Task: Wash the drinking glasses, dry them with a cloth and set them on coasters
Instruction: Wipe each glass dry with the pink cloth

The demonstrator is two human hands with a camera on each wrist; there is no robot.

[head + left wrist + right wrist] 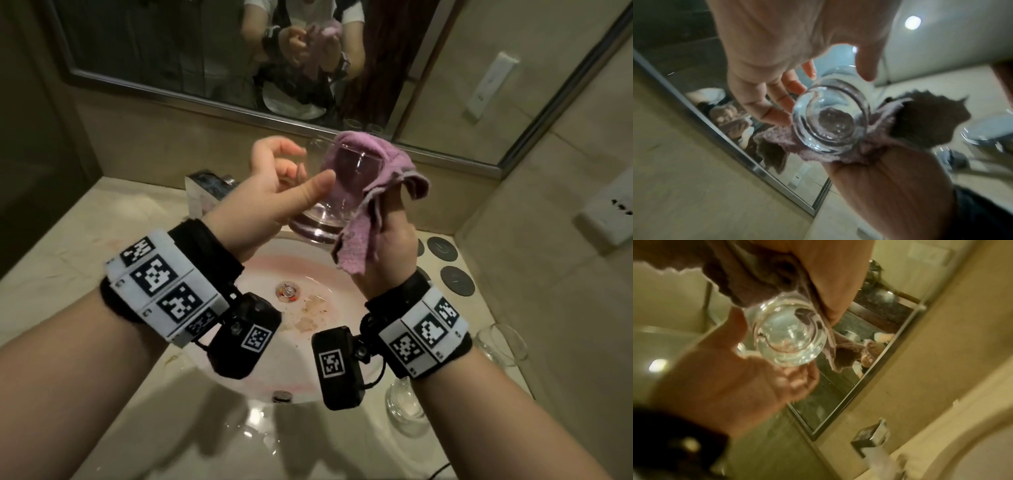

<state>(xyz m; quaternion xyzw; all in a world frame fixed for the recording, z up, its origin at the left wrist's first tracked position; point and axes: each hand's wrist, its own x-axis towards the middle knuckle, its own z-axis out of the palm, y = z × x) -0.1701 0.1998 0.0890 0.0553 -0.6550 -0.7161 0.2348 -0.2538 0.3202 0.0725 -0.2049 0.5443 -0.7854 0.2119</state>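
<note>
I hold a clear drinking glass [325, 209] tilted above the sink, its thick base toward me. A purple cloth [376, 154] is pushed into its mouth and drapes over the rim. My right hand [387, 240] grips the cloth, and its fingertips are hidden under the fabric. My left hand [308, 166] curls round the glass, thumb on the near side, fingers loose on the far side. In the left wrist view the glass base [830, 123] sits between my left fingers [777, 107] and the cloth [920, 120]. The right wrist view shows the glass [789, 339] and the cloth [756, 272].
The white sink [260, 274] lies below my hands, with stains near the drain. Two dark round coasters [457, 281] sit on the counter to the right. Two more glasses [407, 407] stand at the counter's right front. A tap [209, 181] and the mirror are behind.
</note>
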